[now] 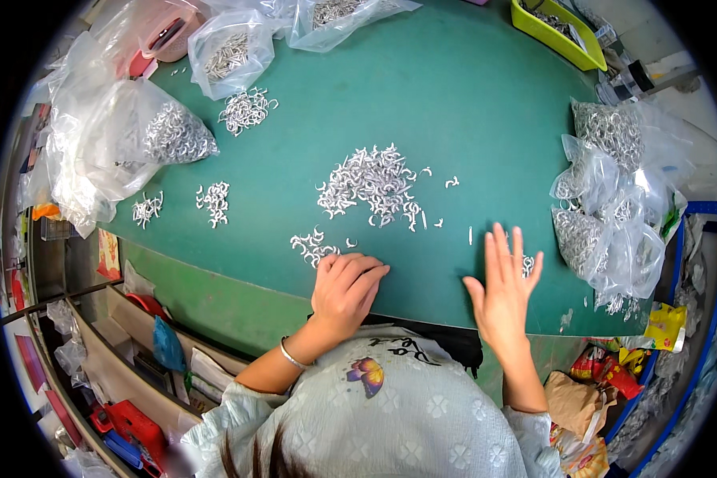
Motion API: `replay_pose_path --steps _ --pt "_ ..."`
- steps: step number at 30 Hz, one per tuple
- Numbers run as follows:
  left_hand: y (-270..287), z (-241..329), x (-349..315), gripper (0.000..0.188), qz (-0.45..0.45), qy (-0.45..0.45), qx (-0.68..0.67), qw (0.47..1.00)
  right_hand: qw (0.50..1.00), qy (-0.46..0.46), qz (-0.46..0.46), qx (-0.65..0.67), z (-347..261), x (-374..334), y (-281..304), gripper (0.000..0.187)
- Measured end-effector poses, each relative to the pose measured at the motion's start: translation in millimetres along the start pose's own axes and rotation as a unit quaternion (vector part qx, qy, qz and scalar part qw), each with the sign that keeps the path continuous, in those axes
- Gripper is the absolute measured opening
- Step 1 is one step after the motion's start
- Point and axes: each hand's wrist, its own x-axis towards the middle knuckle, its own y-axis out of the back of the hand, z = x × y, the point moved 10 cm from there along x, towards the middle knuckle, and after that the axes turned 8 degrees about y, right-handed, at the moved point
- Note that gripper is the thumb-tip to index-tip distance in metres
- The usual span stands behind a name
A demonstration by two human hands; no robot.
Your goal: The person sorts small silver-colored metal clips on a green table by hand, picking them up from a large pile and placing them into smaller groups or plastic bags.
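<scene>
On the green table mat, my left hand (344,292) is curled, its fingers bent and held together. Its palm side is hidden, so whatever may be in it does not show. Just beyond its knuckles is a small group of curved silvery metal pieces (312,245). My right hand (502,295) is spread flat over the mat with fingers and thumb apart. Past its fingers, a few more metal pieces (527,265) show in part. A large heap of such curved pieces (370,185) occupies the middle of the mat, beyond both hands.
Smaller piles (213,203) sit at the left, and another pile (247,110) lies farther back. Clear plastic bags of metal pieces stand along the left (175,134) and right (605,131) sides. A yellow-green tray (554,30) is at the far right; open shelves (127,327) stand lower left.
</scene>
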Motion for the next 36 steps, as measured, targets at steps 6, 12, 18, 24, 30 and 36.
replay_pose_path --steps 6,12,18,24,30,36 --pt "1.2 -3.0 -3.6 0.028 0.004 -0.002 -0.024 1.0 0.987 0.094 -0.063 0.113 -47.4 1.3 -18.3 0.076" --pt "0.7 -2.8 -1.6 0.028 -0.005 -0.003 -0.036 0.999 0.987 0.121 -0.007 0.106 -40.0 34.9 -10.9 0.069" --pt "6.2 -6.9 -0.3 0.029 -0.018 0.026 -0.128 0.991 0.988 0.117 -0.059 0.08 -44.9 10.2 -12.3 0.063" --pt "-35.5 30.3 8.4 0.028 -0.141 -0.09 -0.066 0.984 0.984 0.15 0.014 0.095 -52.3 43.0 2.4 0.057" --pt "-45.4 27.4 5.1 0.028 -0.164 -0.111 -0.048 0.979 0.983 0.167 -0.045 0.064 -50.3 17.3 -9.1 0.054" --pt "-27.8 22.4 12.0 0.024 -0.103 -0.026 -0.099 0.989 0.977 0.198 -0.002 0.078 -64.2 -9.2 -11.0 0.047"
